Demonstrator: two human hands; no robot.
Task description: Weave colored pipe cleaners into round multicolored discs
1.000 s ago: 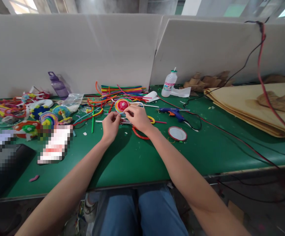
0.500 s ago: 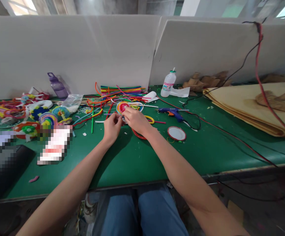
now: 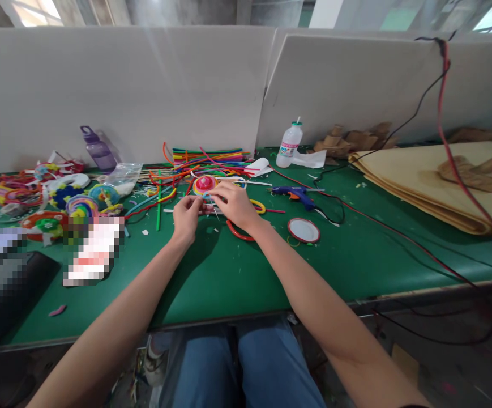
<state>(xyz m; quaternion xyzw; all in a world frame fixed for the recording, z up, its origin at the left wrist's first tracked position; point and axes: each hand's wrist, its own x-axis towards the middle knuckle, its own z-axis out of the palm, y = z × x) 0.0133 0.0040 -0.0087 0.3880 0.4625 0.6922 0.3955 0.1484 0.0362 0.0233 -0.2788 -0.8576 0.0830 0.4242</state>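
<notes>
My left hand (image 3: 185,214) and right hand (image 3: 234,203) meet over the middle of the green desk (image 3: 229,272), fingertips pinched on a thin foam strip (image 3: 205,194) just in front of the pink coiled disc (image 3: 205,184) (exactly how the strip joins the disc I cannot tell). A red ring (image 3: 239,232) lies under my right wrist, with a red-rimmed lid (image 3: 304,230) and a blue glue gun (image 3: 295,194) further right. Behind the disc sits a heap of coloured strips (image 3: 207,158), and finished coiled pieces (image 3: 76,198) lie at the left.
</notes>
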